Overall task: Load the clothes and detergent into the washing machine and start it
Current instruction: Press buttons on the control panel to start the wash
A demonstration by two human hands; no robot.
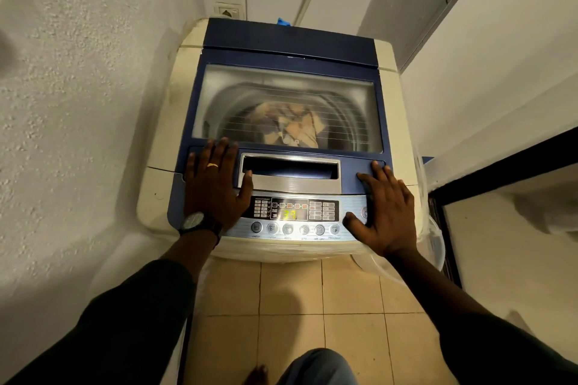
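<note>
One washing machine (389,56) stands with its lid (355,173) shut; clothes (291,125) lie in the drum (347,116) beneath, detergent unseen. Left hand (212,184) and right hand (387,209) rest flat, fingers straight, holding nothing, on the lid's front corners. Press evenly until it seats, then check the lit display (289,214).

Lid window (287,109): "LG" stood in pale letters at the middle of its front edge.
Display (289,214): green digits read "39", mid control panel (350,203).
Button row (295,229): captions beneath read "WATER", "AIR DRY" and "PROGRAM"; the rest were blurred.
Indicator grids (322,210): print was too small to read.
</note>
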